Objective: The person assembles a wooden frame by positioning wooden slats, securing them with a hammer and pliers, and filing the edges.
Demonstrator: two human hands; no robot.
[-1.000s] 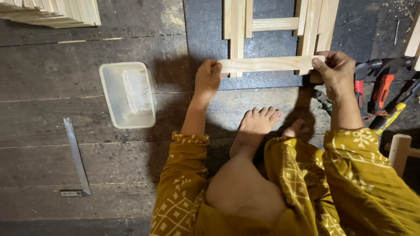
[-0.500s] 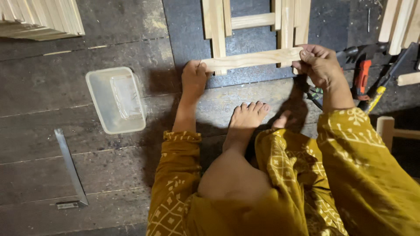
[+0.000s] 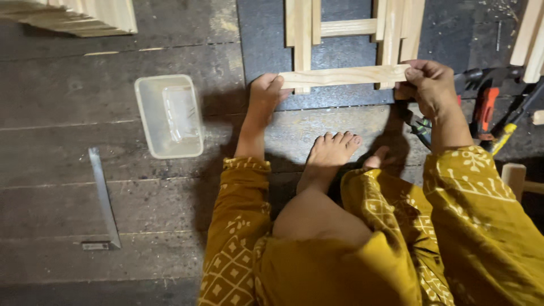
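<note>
I sit on the floor in yellow patterned clothes. A short pale wooden slat (image 3: 343, 76) lies crosswise over the near ends of a wooden frame (image 3: 300, 31) made of upright slats with one crossbar. My left hand (image 3: 265, 96) grips the slat's left end, fingers curled around it. At the slat's right end, my right hand (image 3: 429, 85) pinches it between thumb and fingers. My bare foot (image 3: 328, 156) rests on the floor just below the slat.
A clear plastic tub (image 3: 169, 116) sits left of my left arm. A metal square (image 3: 103, 198) lies on the floorboards further left. Red and black power tools (image 3: 487, 96) and pliers are on the right. Stacked slats (image 3: 85, 16) sit at top left.
The view has shifted a little; both hands keep their hold on the slat, which stays across the frame's near ends.
</note>
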